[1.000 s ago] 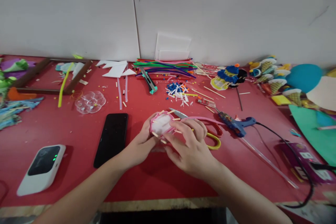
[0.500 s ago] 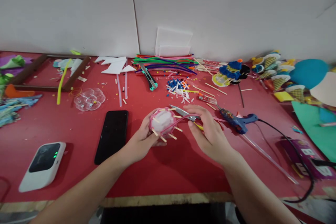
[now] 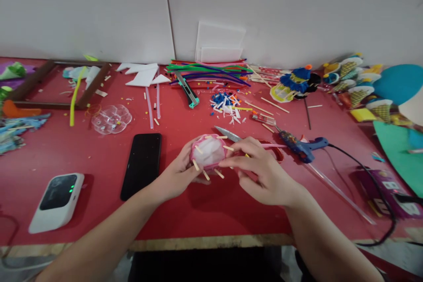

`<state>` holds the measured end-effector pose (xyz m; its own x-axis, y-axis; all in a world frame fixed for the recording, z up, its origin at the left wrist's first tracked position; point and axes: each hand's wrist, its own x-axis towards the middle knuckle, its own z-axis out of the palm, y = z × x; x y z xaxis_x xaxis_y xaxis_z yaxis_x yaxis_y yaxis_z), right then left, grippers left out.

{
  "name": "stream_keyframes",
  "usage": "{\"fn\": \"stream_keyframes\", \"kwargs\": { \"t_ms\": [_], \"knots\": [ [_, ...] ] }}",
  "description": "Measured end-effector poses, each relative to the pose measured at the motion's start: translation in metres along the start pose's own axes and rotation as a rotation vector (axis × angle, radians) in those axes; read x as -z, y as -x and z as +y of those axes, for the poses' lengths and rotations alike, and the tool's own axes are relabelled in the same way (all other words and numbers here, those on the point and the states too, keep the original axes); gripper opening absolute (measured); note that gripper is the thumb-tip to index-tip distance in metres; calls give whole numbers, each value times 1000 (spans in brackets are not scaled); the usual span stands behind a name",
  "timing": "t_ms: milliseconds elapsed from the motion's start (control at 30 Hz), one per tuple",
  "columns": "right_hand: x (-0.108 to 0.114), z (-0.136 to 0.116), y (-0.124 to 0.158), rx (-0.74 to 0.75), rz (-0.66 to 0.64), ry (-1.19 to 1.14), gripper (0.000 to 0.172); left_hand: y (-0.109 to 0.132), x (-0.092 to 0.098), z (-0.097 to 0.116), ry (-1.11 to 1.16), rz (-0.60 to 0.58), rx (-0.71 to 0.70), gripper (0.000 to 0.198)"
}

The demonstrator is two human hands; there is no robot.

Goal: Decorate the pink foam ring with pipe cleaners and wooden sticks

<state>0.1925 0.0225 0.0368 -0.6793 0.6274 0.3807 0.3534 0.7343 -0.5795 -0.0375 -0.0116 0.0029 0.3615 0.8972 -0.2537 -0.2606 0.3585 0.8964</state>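
Observation:
My left hand (image 3: 180, 165) is closed around a small round craft basket (image 3: 209, 152), white inside with a fuzzy pink rim. Several short wooden sticks (image 3: 220, 173) poke outward around that rim. My right hand (image 3: 264, 169) reaches in from the right, its fingertips touching the basket's right edge while the thumb stays apart below. Partly under this hand lie scissors (image 3: 228, 133), blades pointing left and the red handle showing beyond it.
A blue glue gun (image 3: 299, 145) with a black cord lies to the right. Behind are a box cutter (image 3: 187, 90), pipe cleaners (image 3: 211, 72) and cut scraps (image 3: 226, 105). A phone (image 3: 141, 165) and a white device (image 3: 57, 202) lie left. A blue-hatted figure (image 3: 292, 83) stands back right.
My right hand has moved left to the basket's rim; a pink strand earlier stretched between rim and hand now no longer shows stretched. The left hand keeps its hold.

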Motion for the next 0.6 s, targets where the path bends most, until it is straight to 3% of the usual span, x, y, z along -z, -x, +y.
{"fn": "stream_keyframes", "kwargs": {
  "t_ms": [167,367,600],
  "knots": [
    [1,-6,1,-29,-43,63,44,1,0,-1,-6,-32,-5,64],
    [-12,-14,-2,-3,284,342,21,-2,-1,0,-19,37,-52,66],
    [-26,-27,-1,54,197,447,23,-5,-2,-7,19,42,-67,65]
  ]
}}
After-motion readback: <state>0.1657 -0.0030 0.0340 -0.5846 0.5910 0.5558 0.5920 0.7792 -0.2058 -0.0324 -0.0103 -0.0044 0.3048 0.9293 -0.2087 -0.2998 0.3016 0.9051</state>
